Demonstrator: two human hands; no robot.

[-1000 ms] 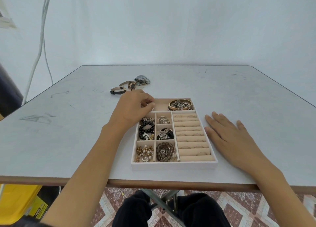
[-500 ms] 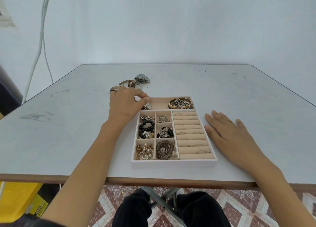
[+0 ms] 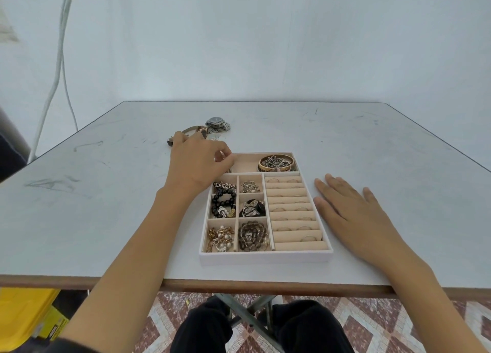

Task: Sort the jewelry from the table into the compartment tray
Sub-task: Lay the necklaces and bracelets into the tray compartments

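Over the far-left corner of the compartment tray (image 3: pixel 265 257), left hand (image 3: pixel 198 163) held knuckles-up with fingers curled, grasp not discernible, right hand (image 3: pixel 353 217) laid flat and open on the table (image 3: pixel 106 219) beside the tray, watches (image 3: pixel 210 129) left beyond it.

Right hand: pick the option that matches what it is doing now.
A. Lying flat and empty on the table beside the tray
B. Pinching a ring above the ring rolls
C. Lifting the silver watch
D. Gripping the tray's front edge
A: the right hand lies palm down with fingers spread on the table, just right of the tray, holding nothing.
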